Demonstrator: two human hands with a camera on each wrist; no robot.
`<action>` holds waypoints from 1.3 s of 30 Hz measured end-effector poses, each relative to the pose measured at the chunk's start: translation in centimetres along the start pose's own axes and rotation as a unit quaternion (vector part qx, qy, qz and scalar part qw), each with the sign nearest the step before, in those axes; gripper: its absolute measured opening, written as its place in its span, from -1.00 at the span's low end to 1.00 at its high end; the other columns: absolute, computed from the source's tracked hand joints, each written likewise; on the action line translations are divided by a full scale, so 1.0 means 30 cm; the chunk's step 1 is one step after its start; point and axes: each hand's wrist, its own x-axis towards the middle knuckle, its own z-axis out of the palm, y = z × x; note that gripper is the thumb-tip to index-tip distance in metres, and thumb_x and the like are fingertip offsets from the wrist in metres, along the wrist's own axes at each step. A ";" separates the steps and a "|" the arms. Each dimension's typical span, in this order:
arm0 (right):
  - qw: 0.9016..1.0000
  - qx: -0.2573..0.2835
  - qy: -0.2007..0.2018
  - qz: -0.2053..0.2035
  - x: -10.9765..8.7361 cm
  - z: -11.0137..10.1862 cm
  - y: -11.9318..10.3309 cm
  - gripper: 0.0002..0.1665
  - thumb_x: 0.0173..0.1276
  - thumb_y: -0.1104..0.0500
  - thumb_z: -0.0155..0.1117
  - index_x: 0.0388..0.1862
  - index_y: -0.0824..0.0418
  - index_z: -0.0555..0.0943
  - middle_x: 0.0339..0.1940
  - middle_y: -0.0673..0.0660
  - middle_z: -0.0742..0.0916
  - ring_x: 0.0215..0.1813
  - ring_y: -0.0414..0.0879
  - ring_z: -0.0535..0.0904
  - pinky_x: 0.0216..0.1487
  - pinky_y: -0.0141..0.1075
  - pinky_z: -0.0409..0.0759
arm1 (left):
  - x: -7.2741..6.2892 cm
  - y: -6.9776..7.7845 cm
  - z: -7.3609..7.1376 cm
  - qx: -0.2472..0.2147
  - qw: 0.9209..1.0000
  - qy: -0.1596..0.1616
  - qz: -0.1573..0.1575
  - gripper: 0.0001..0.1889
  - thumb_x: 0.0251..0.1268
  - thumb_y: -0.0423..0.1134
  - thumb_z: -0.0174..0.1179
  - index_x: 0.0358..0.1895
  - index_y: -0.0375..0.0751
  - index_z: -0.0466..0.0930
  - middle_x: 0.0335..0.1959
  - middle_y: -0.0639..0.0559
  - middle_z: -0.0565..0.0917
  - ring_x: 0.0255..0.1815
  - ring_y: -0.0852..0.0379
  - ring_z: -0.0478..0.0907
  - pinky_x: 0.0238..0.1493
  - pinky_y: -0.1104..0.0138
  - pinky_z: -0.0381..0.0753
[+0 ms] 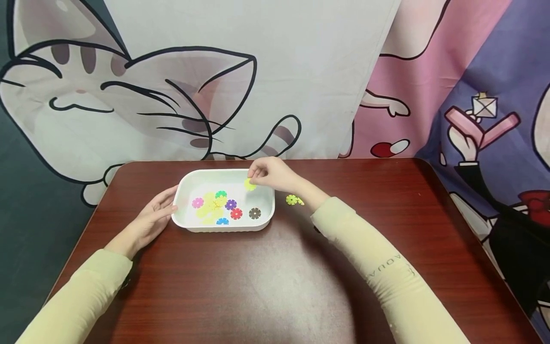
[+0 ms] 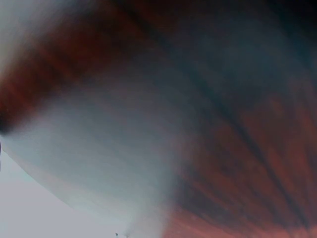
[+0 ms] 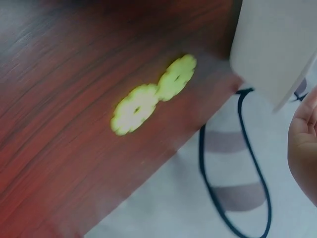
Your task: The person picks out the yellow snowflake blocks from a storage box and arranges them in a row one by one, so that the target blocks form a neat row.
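A white plastic tray (image 1: 223, 227) stands near the far side of the table. Its left end is held by my left hand (image 1: 150, 217), thumb at the rim and fingers along the outer wall. Over the tray's far right corner, my right hand (image 1: 272, 174) pinches a yellow snowflake disc (image 1: 249, 185) between thumb and fingers. Several yellow discs (image 1: 210, 208) lie overlapping inside the tray, with pink, green, purple, red, blue and brown ones around them. The left wrist view is blurred; part of my right hand (image 3: 304, 144) shows at the right wrist view's edge.
Two yellow discs (image 3: 134, 110) lie on the dark red wooden table (image 1: 240, 286), just right of the tray and below my right wrist. Behind the table's far edge hangs a cloth (image 1: 301, 71) printed with a cartoon cat.
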 end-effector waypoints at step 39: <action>0.993 0.033 0.052 0.105 -0.310 -0.190 0.350 -0.89 0.35 0.38 0.44 -0.17 0.39 0.71 -0.33 0.16 0.76 -0.28 -0.26 0.60 -0.19 -0.51 0.56 | -0.004 0.002 0.000 -0.001 1.000 -0.003 0.001 -0.32 0.63 -0.42 0.06 0.68 -0.06 0.06 0.79 -0.23 -0.22 0.30 0.63 0.42 0.32 0.66 0.45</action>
